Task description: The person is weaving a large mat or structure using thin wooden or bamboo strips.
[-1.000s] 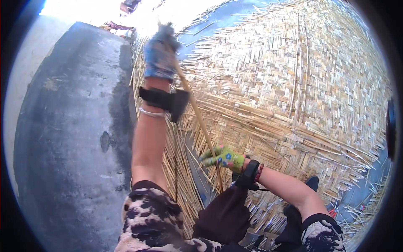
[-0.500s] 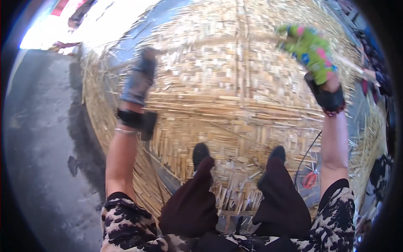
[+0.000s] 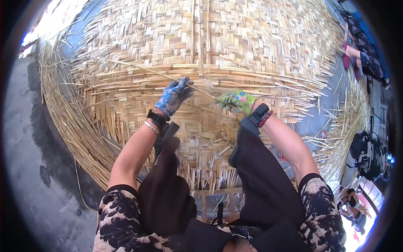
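Observation:
A long thin reed strip slants over the woven reed mat, higher at the far left and lower toward the right. My left hand, in a blue floral glove, pinches the strip near the mat's middle. Close by on the right, my right hand, in a green floral glove, is closed on the strip's lower end. Both hands are above a band of long straight reeds crossing the mat. The fingertips of the right hand are partly hidden by its curled glove.
Bundled loose reeds curve along the left edge, beside grey concrete. My dark-trousered legs stand at the mat's near edge. At the right are another person's leg, more loose reeds and a black-and-grey bag.
My hands have come from far apart to close together and nearer my body, with the strip now slanting. The view has shifted, showing more of the right side.

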{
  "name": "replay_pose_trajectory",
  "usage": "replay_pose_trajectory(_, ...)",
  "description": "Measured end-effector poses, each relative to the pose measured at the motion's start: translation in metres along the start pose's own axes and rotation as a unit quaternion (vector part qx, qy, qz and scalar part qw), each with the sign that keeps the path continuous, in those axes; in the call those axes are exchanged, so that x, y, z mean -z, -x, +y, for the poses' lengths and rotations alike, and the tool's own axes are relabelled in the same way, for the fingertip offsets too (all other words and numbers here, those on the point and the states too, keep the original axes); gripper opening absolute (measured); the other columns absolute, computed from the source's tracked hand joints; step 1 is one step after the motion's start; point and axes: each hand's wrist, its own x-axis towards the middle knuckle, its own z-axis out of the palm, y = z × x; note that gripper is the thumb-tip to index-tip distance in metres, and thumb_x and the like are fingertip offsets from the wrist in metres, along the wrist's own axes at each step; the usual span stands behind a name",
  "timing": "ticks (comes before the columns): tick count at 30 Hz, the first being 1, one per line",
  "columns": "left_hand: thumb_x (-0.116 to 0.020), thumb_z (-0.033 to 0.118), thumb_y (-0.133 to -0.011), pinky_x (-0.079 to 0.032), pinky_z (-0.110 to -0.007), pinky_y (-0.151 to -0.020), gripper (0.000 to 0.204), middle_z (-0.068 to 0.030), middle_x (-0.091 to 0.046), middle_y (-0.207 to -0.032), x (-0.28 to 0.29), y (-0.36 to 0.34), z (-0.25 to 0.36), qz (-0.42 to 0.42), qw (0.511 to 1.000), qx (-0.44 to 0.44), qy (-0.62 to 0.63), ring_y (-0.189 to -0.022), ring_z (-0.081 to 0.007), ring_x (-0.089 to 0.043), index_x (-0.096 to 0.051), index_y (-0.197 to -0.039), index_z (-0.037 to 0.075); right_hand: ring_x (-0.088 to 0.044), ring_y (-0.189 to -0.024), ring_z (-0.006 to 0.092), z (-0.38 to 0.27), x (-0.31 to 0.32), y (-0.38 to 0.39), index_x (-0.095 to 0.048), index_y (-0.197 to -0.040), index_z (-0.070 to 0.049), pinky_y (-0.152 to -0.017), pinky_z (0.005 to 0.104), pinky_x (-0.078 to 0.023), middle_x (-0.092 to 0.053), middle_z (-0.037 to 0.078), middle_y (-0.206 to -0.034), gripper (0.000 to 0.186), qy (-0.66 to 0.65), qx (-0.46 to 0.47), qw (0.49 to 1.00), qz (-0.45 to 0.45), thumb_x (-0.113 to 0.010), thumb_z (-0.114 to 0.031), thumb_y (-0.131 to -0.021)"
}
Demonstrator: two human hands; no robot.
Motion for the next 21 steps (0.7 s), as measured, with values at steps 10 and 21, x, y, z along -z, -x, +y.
replay_pose_trajectory(10, -0.054, 0.005, -0.079, -0.052, -0.027, -0.067, 0.017, -0.0095, -0.058, -0.089, -0.012, 0.012, -0.020, 0.013, 0.999, -0.016, -0.026, -0.076, -0.0168, -0.058, -0.054, -0.095, -0.002, -0.056, -0.072, 0.0135, 0.012, -0.012, -0.012, -0.061, -0.094, -0.003, -0.062, 0.0248, -0.045, -0.062, 0.008, -0.082, 0.027, 0.027, 0.064, 0.997, 0.028, -0.055, -0.024, -0.077)
replay_pose_trajectory(21, -0.056, 0.005, -0.077, -0.048, -0.028, -0.064, 0.009, -0.0074, -0.058, -0.083, 0.004, 0.031, -0.034, 0.026, 0.999, 0.008, 0.044, -0.074, -0.0171, -0.057, -0.054, -0.085, 0.002, -0.057, -0.078, 0.0142, 0.043, -0.040, -0.057, -0.059, -0.100, -0.009, -0.073, 0.0288, -0.043, -0.061, 0.003, -0.086, 0.025, 0.106, 0.214, 0.971, 0.011, -0.043, -0.011, -0.081)
